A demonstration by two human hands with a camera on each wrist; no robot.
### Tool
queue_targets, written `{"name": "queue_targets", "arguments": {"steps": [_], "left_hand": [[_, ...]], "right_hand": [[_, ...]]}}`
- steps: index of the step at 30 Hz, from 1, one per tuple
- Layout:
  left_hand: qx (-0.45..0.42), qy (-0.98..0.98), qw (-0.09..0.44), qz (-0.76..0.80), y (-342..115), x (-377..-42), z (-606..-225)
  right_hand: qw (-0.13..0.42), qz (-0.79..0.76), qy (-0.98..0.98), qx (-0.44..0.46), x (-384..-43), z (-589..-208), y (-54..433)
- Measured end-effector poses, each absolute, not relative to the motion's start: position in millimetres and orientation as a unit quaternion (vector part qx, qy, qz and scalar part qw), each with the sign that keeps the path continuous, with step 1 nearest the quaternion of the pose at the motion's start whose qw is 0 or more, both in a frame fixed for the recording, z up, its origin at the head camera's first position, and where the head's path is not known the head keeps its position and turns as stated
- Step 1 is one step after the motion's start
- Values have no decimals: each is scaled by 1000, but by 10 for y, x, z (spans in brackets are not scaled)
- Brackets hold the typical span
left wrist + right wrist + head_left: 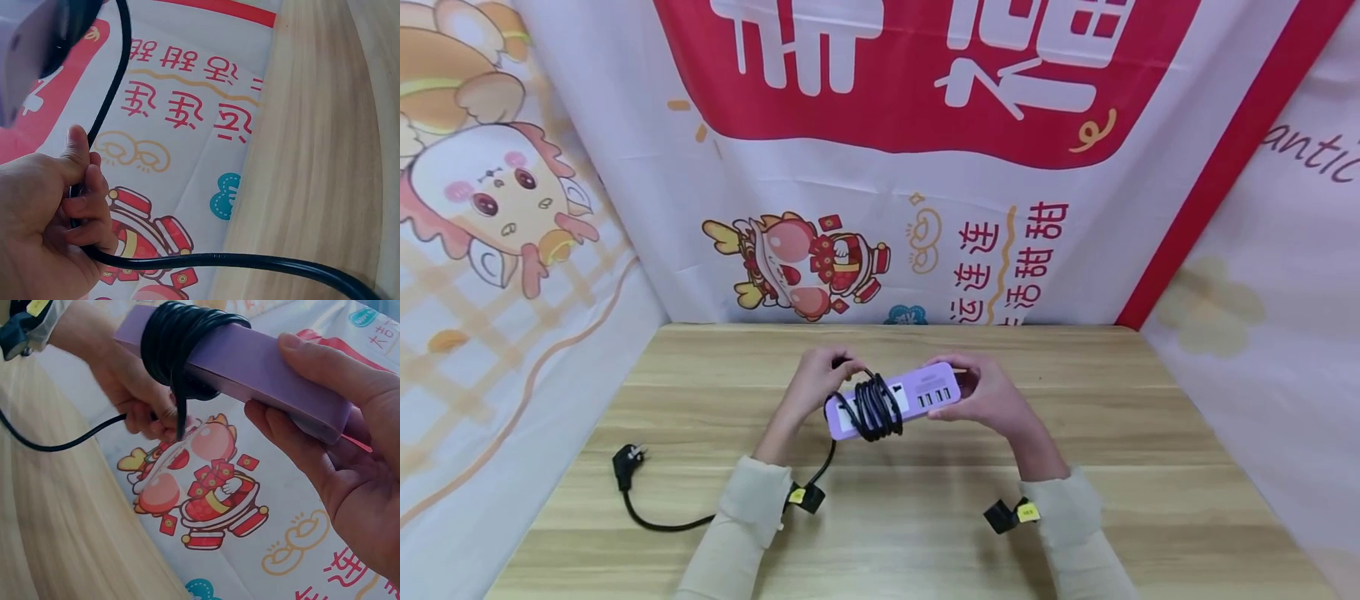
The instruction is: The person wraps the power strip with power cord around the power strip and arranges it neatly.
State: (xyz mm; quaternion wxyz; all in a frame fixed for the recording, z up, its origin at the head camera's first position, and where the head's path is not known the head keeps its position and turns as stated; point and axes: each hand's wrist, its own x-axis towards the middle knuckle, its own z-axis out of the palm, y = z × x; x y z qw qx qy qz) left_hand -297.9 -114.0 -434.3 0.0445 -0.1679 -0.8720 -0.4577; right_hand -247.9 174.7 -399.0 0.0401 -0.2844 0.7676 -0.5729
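A purple power strip [917,392] with several USB ports is held above the table, its left end tilted lower in the head view. Its black cord [874,408] is wound in several turns around the strip's left half. My right hand [988,396] grips the right end, thumb on one side and fingers on the other, as the right wrist view shows. With curled fingers, my left hand [56,219] pinches the loose cord just beyond the coils. From there the cord runs down to the table, ending in a black plug [627,465] at the left.
The wooden table [910,533] meets a printed cloth backdrop [880,183] at its far edge, with more printed cloth [497,275] along both sides. Small black devices with yellow labels [808,497] are strapped at both wrists.
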Motion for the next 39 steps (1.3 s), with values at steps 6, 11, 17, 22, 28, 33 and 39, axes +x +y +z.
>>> {"name": "queue_targets", "arguments": {"steps": [6,11,17,22,28,33,39], "left_hand": [[-178,-874,62,-448,-1143,-2954,-4280],[-185,-878,70,-437,-1119,-2893,-4188],[-191,-887,106,-406,-1050,-2779,-4081],[-215,-885,171,-375,-955,-2665,-4005],[-238,-880,215,-349,-860,-2569,-3959],[-223,-881,206,-362,-831,-2511,-3938],[-220,-892,156,-364,-730,-2462,-3960]], "right_hand": [[59,-524,795,-300,-2488,-4034,1664],[66,-508,815,-269,-2526,-4099,1659],[57,-501,834,-224,-2588,-4193,1697],[35,-474,850,-228,-2604,-4201,1654],[1,-459,863,-211,-2623,-4193,1580],[-17,-475,864,-166,-2633,-4167,1595],[-63,-481,861,-156,-2620,-4183,1620]]}}
